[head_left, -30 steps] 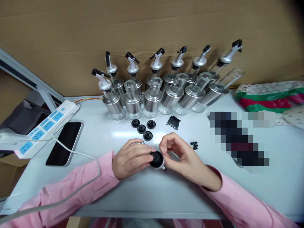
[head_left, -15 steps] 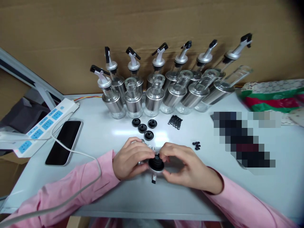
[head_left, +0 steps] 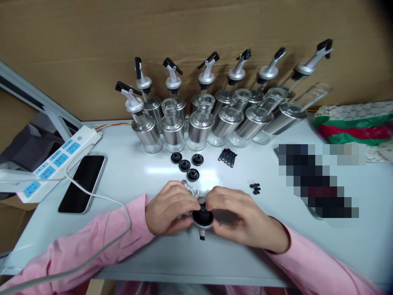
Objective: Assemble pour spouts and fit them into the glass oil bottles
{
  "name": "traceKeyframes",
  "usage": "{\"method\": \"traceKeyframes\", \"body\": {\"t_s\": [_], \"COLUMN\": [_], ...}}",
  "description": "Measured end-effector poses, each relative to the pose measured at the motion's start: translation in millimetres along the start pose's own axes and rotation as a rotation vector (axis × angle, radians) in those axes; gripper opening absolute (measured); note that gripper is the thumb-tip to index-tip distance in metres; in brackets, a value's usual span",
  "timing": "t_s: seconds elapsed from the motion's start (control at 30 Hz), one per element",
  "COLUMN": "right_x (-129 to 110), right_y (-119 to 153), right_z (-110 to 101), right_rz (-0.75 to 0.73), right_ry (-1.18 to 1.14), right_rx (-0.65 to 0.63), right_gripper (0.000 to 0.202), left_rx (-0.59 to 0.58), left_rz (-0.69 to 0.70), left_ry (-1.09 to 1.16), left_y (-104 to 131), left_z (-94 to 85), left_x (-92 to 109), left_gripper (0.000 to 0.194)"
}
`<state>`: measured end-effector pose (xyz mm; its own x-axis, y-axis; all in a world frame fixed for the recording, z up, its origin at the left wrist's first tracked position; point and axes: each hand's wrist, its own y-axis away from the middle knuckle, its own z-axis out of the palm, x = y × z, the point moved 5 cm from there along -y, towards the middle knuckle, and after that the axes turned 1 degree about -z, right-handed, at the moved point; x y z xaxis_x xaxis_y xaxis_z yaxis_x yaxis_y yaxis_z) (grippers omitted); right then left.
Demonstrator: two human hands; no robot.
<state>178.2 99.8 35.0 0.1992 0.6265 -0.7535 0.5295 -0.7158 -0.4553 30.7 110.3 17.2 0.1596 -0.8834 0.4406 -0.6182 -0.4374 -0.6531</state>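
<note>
Between both hands is a pourer top point(head_left: 203, 218), its black ribbed stopper facing up and its silver rim and small spout toward the table's front edge. My left hand point(head_left: 172, 209) grips it from the left, fingertips on the stopper. From the right, my right hand point(head_left: 242, 215) pinches it with thumb and fingers. Silver parts point(head_left: 192, 189) lie partly hidden behind my left fingers. Several black round stoppers point(head_left: 184, 165) rest just beyond. Thin black levers point(head_left: 227, 157) lie in a row, and small black caps point(head_left: 255, 188) sit to the right.
Several glass and steel bottles point(head_left: 199, 127) stand along the cardboard wall, some with pourers. A phone point(head_left: 82, 184), a power strip point(head_left: 61, 160) and a white cable crossing my left sleeve are at left. A colourful bag point(head_left: 356, 131) lies at right.
The pourer top has tilted slightly and shifted a little toward the front edge. Both hands keep their hold, and more of the silver parts behind them shows.
</note>
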Motion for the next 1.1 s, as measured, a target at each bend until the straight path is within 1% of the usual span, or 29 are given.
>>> {"method": "traceKeyframes", "body": {"t_s": [0.13,0.27,0.4,0.57,0.77,1.0,1.1], "right_x": [-4,-5,-4,-4,-4,-7,-6], "right_y": [-3,-2,0,0,-1,0,1], "right_z": [0,0,-1,-3,-4,-4,-5], "right_rz": [-0.023,-0.039,-0.054,-0.078,-0.081,-0.108,-0.08], "right_ry": [0.0,0.009,0.068,0.158,0.19,0.211,0.199], "right_rx": [-0.01,0.023,0.057,0.081,0.093,0.101,0.09], "right_gripper": [0.026,0.026,0.021,0.017,0.018,0.022,0.02], "left_rx": [-0.003,0.023,0.028,0.004,-0.019,-0.014,-0.01], "left_rz": [-0.002,0.023,0.03,0.031,-0.002,0.041,0.035], "left_ry": [-0.042,-0.061,-0.074,-0.048,-0.055,-0.113,-0.103], "left_y": [0,-1,-2,-3,-4,0,-2], "left_z": [1.2,-0.2,-2.6,-4.2,-3.4,-3.0,-3.4], "left_x": [2,6,7,7,7,10,11], "left_gripper": [0.013,0.015,0.012,0.007,0.014,0.014,0.015]}}
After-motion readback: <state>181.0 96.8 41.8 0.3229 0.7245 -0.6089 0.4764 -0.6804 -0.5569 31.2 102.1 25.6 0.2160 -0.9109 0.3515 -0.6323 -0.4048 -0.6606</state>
